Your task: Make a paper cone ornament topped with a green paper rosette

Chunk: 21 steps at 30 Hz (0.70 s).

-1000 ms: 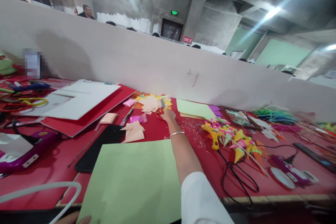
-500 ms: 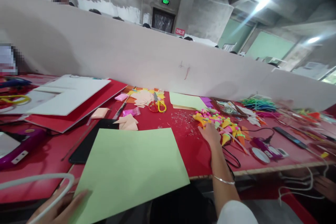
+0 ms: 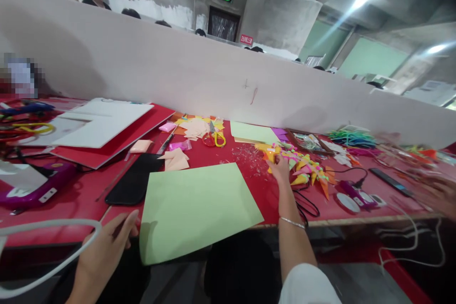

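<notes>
A light green paper sheet (image 3: 199,209) lies over the front of the table, its near edge hanging past the table's edge. Just left of it is my left hand (image 3: 105,247), fingers loosely bent, apart from the paper and holding nothing. At the pile of colourful cone-shaped paper pieces (image 3: 308,171), my right hand (image 3: 280,169) has its fingers closed on a yellow paper piece (image 3: 270,152). That piece's full shape is partly hidden by the fingers.
Scissors (image 3: 215,139) and paper cut-outs lie toward the back. A black phone (image 3: 133,181) is left of the green sheet. A white curved tube (image 3: 53,222) crosses the lower left. Purple glue guns (image 3: 356,194) with cords sit at both sides. Another person's hand (image 3: 436,192) is at the right edge.
My left hand has let go of the green sheet, which has shifted slightly right. My right hand has closed on a yellow paper piece at the pile's left side.
</notes>
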### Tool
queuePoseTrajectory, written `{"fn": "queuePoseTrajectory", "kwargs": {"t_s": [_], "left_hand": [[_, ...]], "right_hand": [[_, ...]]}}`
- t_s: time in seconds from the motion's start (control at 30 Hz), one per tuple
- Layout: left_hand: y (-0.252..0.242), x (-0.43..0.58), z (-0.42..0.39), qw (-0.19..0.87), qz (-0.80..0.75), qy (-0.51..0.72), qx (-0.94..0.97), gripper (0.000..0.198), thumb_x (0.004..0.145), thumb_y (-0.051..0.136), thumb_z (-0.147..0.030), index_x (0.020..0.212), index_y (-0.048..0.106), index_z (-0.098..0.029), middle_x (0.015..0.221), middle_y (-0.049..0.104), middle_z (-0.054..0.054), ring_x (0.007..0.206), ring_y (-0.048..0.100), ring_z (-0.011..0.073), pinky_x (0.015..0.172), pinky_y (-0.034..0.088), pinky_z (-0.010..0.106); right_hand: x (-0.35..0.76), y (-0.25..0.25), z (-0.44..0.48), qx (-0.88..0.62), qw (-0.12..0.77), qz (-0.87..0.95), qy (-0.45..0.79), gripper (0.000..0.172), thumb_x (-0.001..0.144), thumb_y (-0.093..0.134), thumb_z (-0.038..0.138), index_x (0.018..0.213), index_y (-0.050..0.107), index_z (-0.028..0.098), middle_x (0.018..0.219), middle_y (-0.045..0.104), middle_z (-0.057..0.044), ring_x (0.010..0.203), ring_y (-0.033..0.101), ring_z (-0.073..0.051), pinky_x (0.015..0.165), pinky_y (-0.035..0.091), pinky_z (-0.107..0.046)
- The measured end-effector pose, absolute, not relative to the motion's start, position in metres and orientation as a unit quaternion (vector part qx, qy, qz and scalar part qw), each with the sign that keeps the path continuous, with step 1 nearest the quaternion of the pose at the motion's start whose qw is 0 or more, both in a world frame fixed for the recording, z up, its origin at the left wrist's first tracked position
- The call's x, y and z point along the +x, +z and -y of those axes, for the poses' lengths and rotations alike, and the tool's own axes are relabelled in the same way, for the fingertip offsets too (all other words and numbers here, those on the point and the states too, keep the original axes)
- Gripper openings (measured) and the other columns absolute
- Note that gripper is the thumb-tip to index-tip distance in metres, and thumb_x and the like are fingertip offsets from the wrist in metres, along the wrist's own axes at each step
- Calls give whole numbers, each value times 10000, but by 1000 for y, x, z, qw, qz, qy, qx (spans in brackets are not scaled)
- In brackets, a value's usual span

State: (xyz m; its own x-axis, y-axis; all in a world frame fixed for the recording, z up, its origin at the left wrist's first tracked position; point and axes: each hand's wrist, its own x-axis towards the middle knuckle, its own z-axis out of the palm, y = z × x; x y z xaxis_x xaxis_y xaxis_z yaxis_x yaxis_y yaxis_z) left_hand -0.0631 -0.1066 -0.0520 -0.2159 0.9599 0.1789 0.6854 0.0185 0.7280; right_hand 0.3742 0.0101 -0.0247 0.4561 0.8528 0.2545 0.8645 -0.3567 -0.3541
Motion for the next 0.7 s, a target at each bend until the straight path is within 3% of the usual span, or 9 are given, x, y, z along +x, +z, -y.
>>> {"fn": "queuePoseTrajectory", "kwargs": {"t_s": [0.4, 0.5, 0.63, 0.7], "left_hand": [[-53, -59, 114, 108, -680, 340, 640, 331, 848, 227, -382, 602, 385, -228, 394, 456, -72, 379, 493, 120, 417, 348, 244], [-50, -59, 114, 133, -682, 347, 630, 295, 848, 276, -365, 613, 390, -228, 399, 465, -71, 400, 493, 118, 439, 366, 241], [-49, -62, 115, 152, -677, 375, 615, 315, 851, 262, -380, 637, 436, -227, 401, 459, -66, 398, 482, 114, 445, 362, 229], [-48, -64, 116, 167, -687, 364, 606, 303, 834, 329, -418, 692, 506, -216, 407, 472, -65, 414, 489, 121, 461, 369, 233]], "right_hand": [[334, -13, -12, -847, 183, 499, -20, 298, 846, 503, 304, 1104, 507, 155, 1099, 540, -75, 935, 558, -182, 778, 478, -372], [331, -8, -8, -848, 177, 500, -21, 325, 845, 500, 319, 1113, 498, 135, 1104, 532, -90, 940, 554, -187, 780, 470, -366], [325, 4, 15, -843, 169, 510, -24, 419, 833, 474, 335, 1154, 461, 66, 1154, 484, -191, 1003, 532, -225, 761, 414, -282], [320, 7, 37, -836, 160, 524, -15, 395, 820, 470, 350, 1127, 487, 101, 1114, 522, -161, 983, 544, -221, 750, 405, -270]]}}
